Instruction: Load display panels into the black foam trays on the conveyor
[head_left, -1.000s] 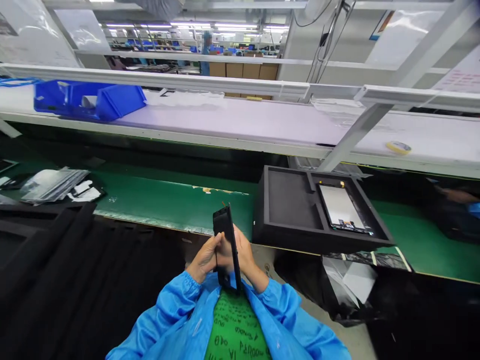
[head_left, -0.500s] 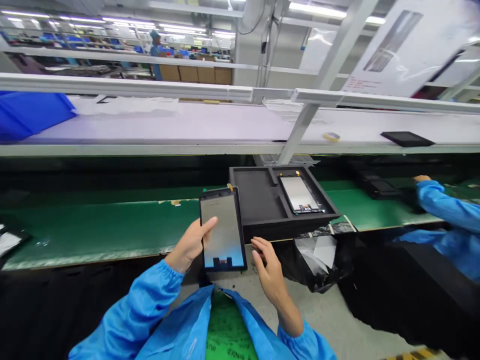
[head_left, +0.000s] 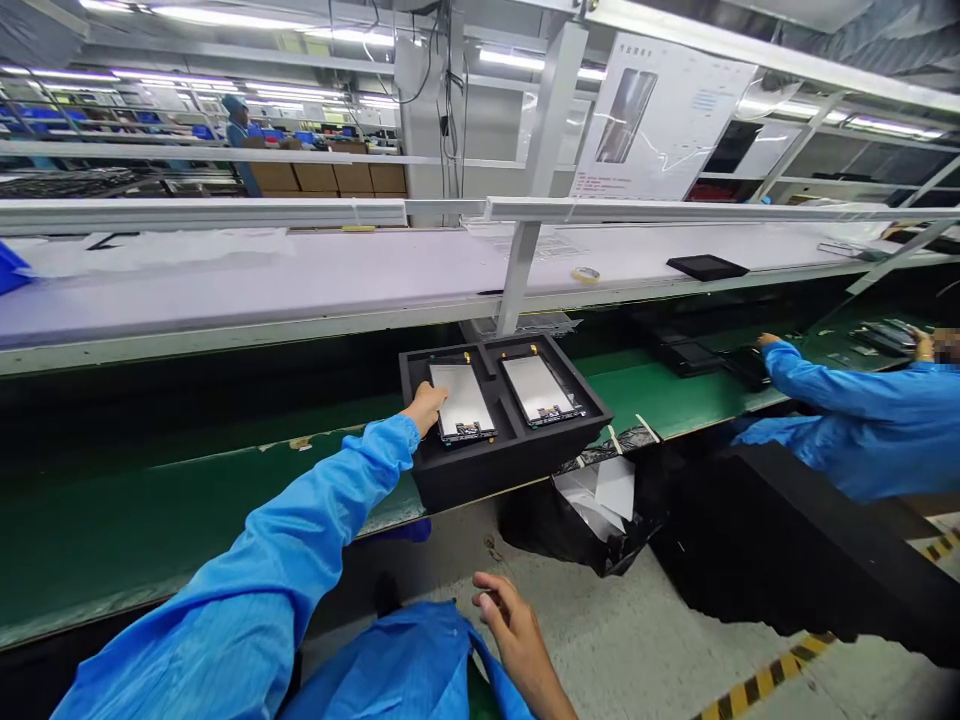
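My left hand (head_left: 427, 405) reaches forward and grips the left edge of a tablet screen panel (head_left: 463, 398). Its silvery back faces up, and it lies in the left compartment of a black foam tray (head_left: 480, 470). A second tablet screen panel (head_left: 538, 388) of the same look rests in the right compartment, with a small yellow tab at its far end. Low in front of my body, my right hand (head_left: 514, 630) hangs in the air, fingers loosely apart and holding nothing.
The tray stands on a green bench (head_left: 225, 510) beneath a white shelf (head_left: 360, 270) carrying a tape roll (head_left: 586, 274). A black bag (head_left: 600, 515) with white sheets hangs at the bench edge. A co-worker in a blue sleeve (head_left: 840, 385) works at the right.
My left hand has carried the screen panel from in front of my body into the tray's left compartment. My right hand has moved lower and back. The view has shifted to the right.
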